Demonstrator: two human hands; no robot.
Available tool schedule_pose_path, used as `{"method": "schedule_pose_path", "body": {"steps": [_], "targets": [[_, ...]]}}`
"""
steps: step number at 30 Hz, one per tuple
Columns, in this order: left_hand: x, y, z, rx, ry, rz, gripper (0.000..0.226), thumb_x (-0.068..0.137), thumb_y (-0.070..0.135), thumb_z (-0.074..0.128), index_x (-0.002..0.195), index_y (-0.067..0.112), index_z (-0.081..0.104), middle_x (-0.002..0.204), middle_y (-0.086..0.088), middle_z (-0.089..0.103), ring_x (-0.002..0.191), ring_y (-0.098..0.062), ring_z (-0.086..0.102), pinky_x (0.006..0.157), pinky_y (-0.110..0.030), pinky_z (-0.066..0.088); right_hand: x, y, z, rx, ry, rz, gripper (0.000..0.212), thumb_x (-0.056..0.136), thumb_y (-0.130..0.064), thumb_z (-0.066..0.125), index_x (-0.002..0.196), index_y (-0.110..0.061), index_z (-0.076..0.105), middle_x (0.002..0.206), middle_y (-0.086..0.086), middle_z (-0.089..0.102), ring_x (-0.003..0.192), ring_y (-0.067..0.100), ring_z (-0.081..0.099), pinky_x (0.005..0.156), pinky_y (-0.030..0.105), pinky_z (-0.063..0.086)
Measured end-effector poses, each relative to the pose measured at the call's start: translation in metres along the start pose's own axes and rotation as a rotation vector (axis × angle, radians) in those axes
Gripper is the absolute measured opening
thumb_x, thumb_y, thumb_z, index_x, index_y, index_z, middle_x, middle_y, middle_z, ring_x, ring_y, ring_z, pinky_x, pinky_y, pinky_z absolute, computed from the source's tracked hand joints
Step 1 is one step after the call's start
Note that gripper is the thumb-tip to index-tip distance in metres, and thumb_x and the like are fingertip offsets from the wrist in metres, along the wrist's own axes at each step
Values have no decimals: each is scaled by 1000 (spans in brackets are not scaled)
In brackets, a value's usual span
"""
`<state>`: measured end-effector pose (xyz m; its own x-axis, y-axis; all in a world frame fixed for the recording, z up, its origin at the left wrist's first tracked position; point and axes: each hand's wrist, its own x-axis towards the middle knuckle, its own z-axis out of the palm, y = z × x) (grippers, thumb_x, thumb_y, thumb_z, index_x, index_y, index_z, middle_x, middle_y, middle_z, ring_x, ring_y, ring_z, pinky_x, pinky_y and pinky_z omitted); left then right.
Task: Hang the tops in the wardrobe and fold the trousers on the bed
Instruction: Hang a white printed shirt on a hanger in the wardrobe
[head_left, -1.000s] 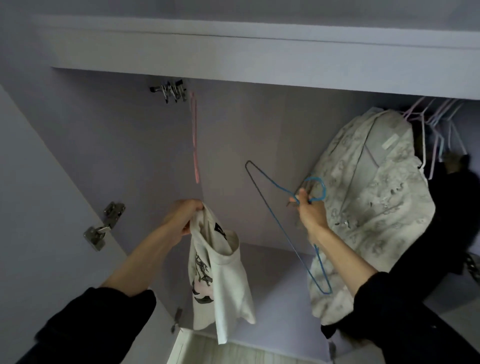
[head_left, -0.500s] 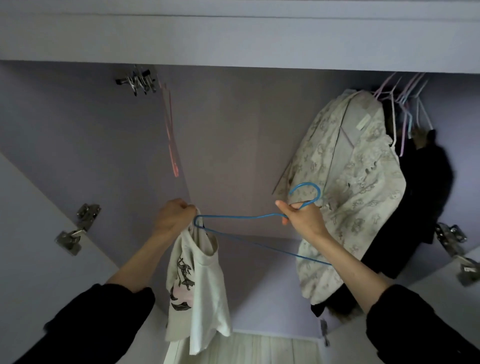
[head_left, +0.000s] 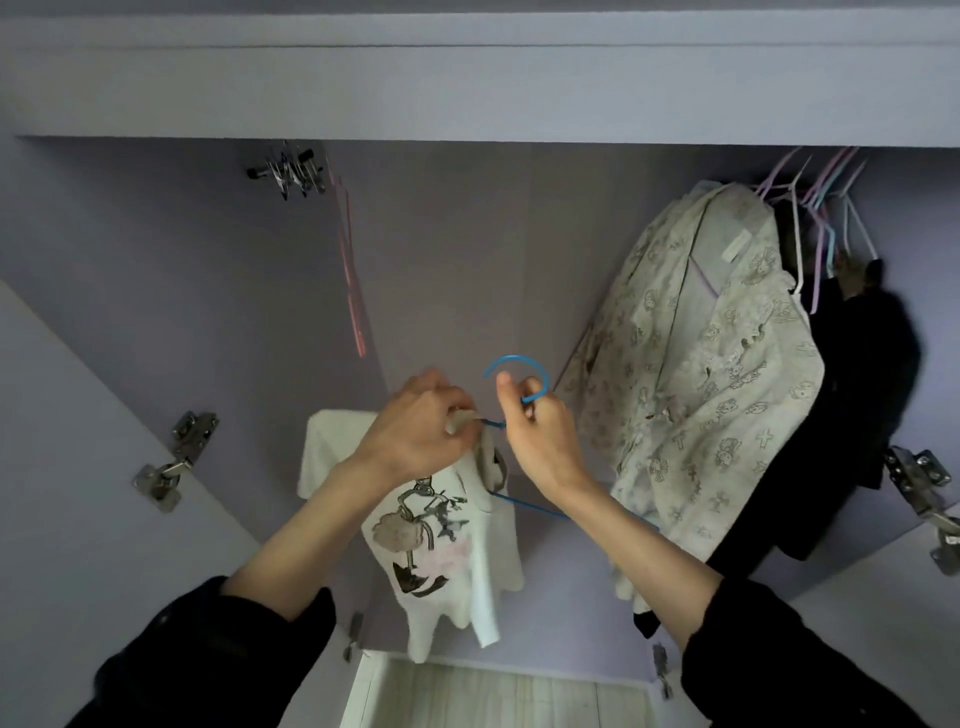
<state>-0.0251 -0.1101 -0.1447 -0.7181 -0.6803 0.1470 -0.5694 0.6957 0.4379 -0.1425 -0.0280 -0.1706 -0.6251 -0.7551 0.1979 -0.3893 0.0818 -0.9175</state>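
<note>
A white T-shirt (head_left: 441, 551) with a dark and pink print hangs in front of the open wardrobe. My left hand (head_left: 415, 431) grips its collar. My right hand (head_left: 540, 431) holds a blue wire hanger (head_left: 519, 371) just below its hook. One arm of the hanger runs into the shirt's neck opening at my left hand. The other arm slants down to the right behind my right forearm. Both hands sit close together at mid-height.
A pale patterned top (head_left: 701, 374) and dark clothes (head_left: 862, 395) hang at the right, under several empty pastel hangers (head_left: 821, 218). A pink hanger (head_left: 353, 291) hangs at the left by metal clips (head_left: 288, 169). Door hinges (head_left: 176, 462) flank the opening. A shelf edge (head_left: 467, 88) runs overhead.
My hands have come together. The hanger swung from hanging upright to lying across, and its left arm has gone into the shirt's neck. The shirt has turned its print towards me.
</note>
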Motion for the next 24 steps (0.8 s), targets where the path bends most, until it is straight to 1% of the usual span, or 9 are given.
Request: {"method": "schedule_pose_path", "body": {"steps": [3, 5, 7, 9, 11, 16, 18, 21, 24], "targets": [[0, -1, 1, 174, -33, 167, 24, 92, 38, 52, 107, 24, 65, 112, 5, 53, 111, -16, 44, 77, -25, 15, 0, -8, -6, 131, 30, 48, 48, 95, -36, 49, 57, -15, 30, 46, 1, 36, 54, 23, 45, 64, 42, 45], [4, -3, -3, 184, -24, 248, 21, 93, 31, 53, 104, 19, 66, 106, 4, 61, 107, -16, 52, 78, -25, 19, -1, -11, -13, 187, -40, 86, 45, 93, -36, 54, 56, -17, 36, 42, -2, 43, 49, 19, 48, 55, 34, 42], [6, -6, -10, 120, -51, 294, 19, 92, 22, 57, 102, 10, 68, 101, -3, 64, 101, -22, 58, 85, -30, 34, 2, -9, -24, 279, -310, 133, 31, 91, -35, 58, 67, -18, 48, 52, -4, 56, 48, 13, 49, 52, 24, 38], [4, -10, -17, 37, -77, 305, 17, 90, 17, 61, 99, 5, 69, 96, -5, 64, 94, -24, 59, 83, -35, 43, 8, -2, -45, 332, -634, 208, 20, 87, -35, 59, 88, -15, 57, 79, -1, 67, 68, 12, 60, 58, 21, 41], [-1, -14, -24, -25, -60, 315, 13, 88, 16, 64, 91, 4, 68, 88, -3, 61, 85, -21, 58, 76, -33, 44, 15, 9, -66, 333, -792, 336, 30, 84, -38, 56, 104, -15, 60, 103, -1, 68, 90, 12, 63, 70, 22, 45], [-5, -11, -36, -61, -35, 411, 13, 87, 11, 64, 96, 5, 71, 87, 8, 56, 77, -13, 53, 71, -13, 35, 29, 34, -62, -311, -774, 424, 45, 92, -36, 56, 133, -20, 46, 135, -2, 51, 118, 14, 50, 76, 24, 42], [-7, -9, -39, -82, -16, 394, 14, 88, 12, 63, 99, 8, 72, 87, 10, 54, 77, -11, 52, 72, -13, 36, 27, 40, -42, -470, -872, 437, 54, 89, -39, 60, 137, -21, 42, 134, -3, 49, 121, 17, 48, 83, 31, 45], [-12, -13, -46, -118, 33, 353, 13, 87, 14, 64, 97, 10, 71, 85, 12, 54, 73, -8, 51, 70, -18, 38, 19, 52, -17, -731, -958, 340, 38, 88, -27, 60, 121, -9, 59, 119, 8, 63, 99, 19, 59, 78, 30, 49], [-19, -25, -54, -68, 119, 303, 14, 87, 11, 64, 98, 8, 72, 88, 7, 58, 75, -12, 57, 72, -21, 40, 17, 67, -19, -733, -902, 341, 17, 88, -15, 54, 88, -4, 66, 66, 2, 68, 61, 10, 60, 51, 14, 43]]}}
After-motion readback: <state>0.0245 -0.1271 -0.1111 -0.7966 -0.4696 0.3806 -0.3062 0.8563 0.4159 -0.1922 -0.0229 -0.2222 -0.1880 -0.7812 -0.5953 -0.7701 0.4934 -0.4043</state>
